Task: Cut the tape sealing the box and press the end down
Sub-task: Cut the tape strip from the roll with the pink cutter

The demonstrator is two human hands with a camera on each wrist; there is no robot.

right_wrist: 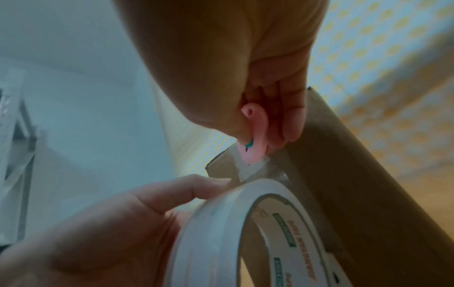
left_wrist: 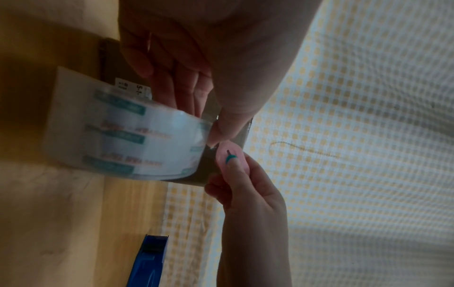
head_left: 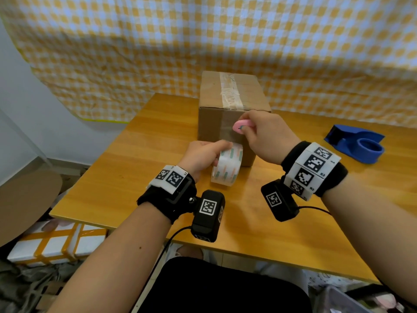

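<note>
A brown cardboard box (head_left: pixel 212 102) stands on the wooden table (head_left: pixel 158 123), a strip of clear printed tape (head_left: pixel 230 91) running over its top and down its near face. My left hand (head_left: pixel 203 157) grips the tape roll (head_left: pixel 228 164) (left_wrist: pixel 137 143) (right_wrist: pixel 248 233) against the box's near face, low down. My right hand (head_left: pixel 266 134) pinches a small pink cutter (head_left: pixel 242 126) (left_wrist: pixel 232 161) (right_wrist: pixel 254 136) just above the roll. In the right wrist view the cutter's tip meets the stretch of tape (right_wrist: pixel 253 169) between roll and box.
A blue tape dispenser (head_left: pixel 356 143) (left_wrist: pixel 150 260) lies at the table's right. A yellow-and-white checked cloth (head_left: pixel 203 37) hangs behind the box. White foam boxes (head_left: pixel 56 242) and clutter sit on the floor left of the table.
</note>
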